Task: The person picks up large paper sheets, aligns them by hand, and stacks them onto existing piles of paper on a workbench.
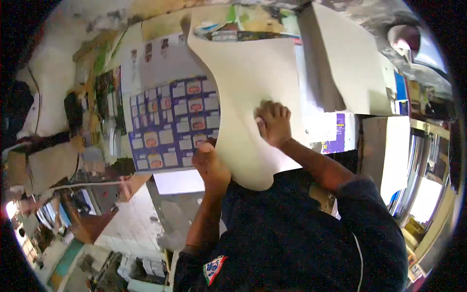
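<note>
A large white sheet (262, 73) curves over the work surface in front of me, its near end curling down toward my body. At the sheet's near left edge, my left hand (212, 170) is closed, fingers curled against the edge. My right hand (276, 127) lies on the middle of the sheet with bent fingers and its thumb to the left, where the sheet creases; what lies under the fingertips is hidden. Beneath and left of the sheet is a purple printed sheet (168, 129) with rows of pale boxes and red marks.
Boards or large sheets (345, 63) lean at the far right. Beyond the white sheet is a pile of papers (228, 33). A pale cabinet-like panel (385, 155) stands to my right. Shelves and clutter fill the right rim; a plain white sheet (179, 182) lies near my left forearm.
</note>
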`<state>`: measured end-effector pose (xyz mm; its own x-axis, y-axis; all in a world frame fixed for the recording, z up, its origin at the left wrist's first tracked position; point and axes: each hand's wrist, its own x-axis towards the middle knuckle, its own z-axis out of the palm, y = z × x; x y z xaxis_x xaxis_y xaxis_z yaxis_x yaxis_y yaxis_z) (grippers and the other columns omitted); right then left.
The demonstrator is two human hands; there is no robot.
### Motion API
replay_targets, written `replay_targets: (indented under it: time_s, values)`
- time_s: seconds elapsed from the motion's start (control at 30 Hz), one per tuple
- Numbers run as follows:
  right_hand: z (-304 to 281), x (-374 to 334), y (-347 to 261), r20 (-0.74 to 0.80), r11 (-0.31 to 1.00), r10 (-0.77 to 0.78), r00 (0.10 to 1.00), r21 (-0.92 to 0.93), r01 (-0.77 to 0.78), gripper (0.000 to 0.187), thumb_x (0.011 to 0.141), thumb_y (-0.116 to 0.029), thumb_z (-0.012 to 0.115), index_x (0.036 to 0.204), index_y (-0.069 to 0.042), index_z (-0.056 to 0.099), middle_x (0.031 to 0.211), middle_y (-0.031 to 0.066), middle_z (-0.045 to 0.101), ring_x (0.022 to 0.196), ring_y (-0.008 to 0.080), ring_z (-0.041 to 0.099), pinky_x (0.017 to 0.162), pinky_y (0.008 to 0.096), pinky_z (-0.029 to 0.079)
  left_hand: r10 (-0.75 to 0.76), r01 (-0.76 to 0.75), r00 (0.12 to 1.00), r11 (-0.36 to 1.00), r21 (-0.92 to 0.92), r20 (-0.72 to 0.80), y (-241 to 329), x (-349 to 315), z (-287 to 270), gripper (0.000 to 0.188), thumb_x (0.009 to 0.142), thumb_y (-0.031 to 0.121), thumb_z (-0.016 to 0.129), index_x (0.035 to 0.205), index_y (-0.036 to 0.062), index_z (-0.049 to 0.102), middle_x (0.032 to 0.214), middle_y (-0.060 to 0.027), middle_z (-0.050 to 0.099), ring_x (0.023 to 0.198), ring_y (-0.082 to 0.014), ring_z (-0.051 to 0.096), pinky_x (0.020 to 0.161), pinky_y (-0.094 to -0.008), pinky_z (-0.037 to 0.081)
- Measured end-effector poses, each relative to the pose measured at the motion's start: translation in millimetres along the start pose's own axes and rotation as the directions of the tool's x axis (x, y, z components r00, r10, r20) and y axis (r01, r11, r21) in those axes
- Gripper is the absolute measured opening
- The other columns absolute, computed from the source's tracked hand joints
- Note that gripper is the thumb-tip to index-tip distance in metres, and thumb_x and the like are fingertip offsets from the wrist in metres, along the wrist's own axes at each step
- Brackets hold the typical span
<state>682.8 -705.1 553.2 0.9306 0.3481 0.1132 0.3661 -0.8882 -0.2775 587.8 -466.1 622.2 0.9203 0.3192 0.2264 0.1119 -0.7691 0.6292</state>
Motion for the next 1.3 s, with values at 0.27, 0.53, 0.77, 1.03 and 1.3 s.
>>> replay_targets:
  time_s: [0.27, 0.53, 0.77, 1.03, 1.3]
  values:
    - [-37.1, 21.6, 2.6, -0.131, 0.985, 0.014, 0.991, 0.171, 0.008, 0.039, 0.095, -0.038, 0.057, 0.116, -0.005, 0.060, 0.124, 0.0193, 0.054, 0.119, 0.0361, 0.047, 0.097, 0.0508, 0.037, -0.284, 0.227, 0.949, 0.918, -0.326, -0.137, 24.3, 69.1, -74.9, 0.055, 0.097, 0.049, 0.058, 0.074, 0.0001, 0.055, 0.063, -0.0069, 0.050, 0.061, -0.0158, 0.044, 0.055, -0.0342, 0.035]
    - [-151.3, 150.8, 61.9, -0.303, 0.622, 0.233, 0.924, 0.777, 0.098, 0.102, 0.073, -0.053, 0.082, 0.147, -0.001, 0.035, 0.144, 0.0258, 0.040, 0.137, 0.0385, 0.036, 0.114, 0.0484, 0.029, -0.627, 0.632, 0.767, 0.775, 0.006, 0.137, 140.6, 108.5, -212.4, 0.057, 0.093, 0.029, 0.068, 0.140, 0.0023, 0.050, 0.130, -0.0192, 0.059, 0.113, -0.0313, 0.059, 0.091, -0.0416, 0.053]
    - [-173.0, 145.2, 82.6, 0.005, 0.496, 0.142, 0.990, 0.865, -0.076, 0.090, 0.070, -0.054, 0.084, 0.134, 0.000, 0.052, 0.127, 0.0186, 0.060, 0.123, 0.0311, 0.054, 0.107, 0.0380, 0.040, -0.264, 0.270, 0.951, 0.963, -0.016, 0.159, 79.2, 121.1, -106.1, 0.058, 0.094, 0.032, 0.066, 0.141, 0.0020, 0.048, 0.133, -0.0192, 0.057, 0.116, -0.0312, 0.058, 0.094, -0.0419, 0.051]
    - [-167.8, 146.7, 80.6, -0.138, 0.367, 0.093, 0.986, 0.926, 0.094, 0.084, 0.071, -0.049, 0.086, 0.129, 0.002, 0.052, 0.126, 0.0173, 0.059, 0.121, 0.0286, 0.054, 0.104, 0.0398, 0.042, -0.099, 0.115, 0.965, 0.992, -0.053, 0.245, 52.1, 130.0, -41.6, 0.060, 0.095, 0.035, 0.064, 0.142, 0.0016, 0.047, 0.135, -0.0191, 0.056, 0.119, -0.0312, 0.056, 0.097, -0.0423, 0.048]
    - [-114.7, 142.9, 64.9, -0.241, 0.463, 0.208, 0.948, 0.878, 0.121, 0.090, 0.066, -0.050, 0.089, 0.128, 0.002, 0.050, 0.121, 0.0186, 0.062, 0.118, 0.0284, 0.057, 0.102, 0.0398, 0.043, -0.004, 0.046, 0.955, 0.990, -0.134, 0.297, 57.0, 135.5, -8.5, 0.062, 0.096, 0.038, 0.061, 0.143, 0.0013, 0.046, 0.137, -0.0191, 0.054, 0.122, -0.0311, 0.054, 0.100, -0.0427, 0.046]
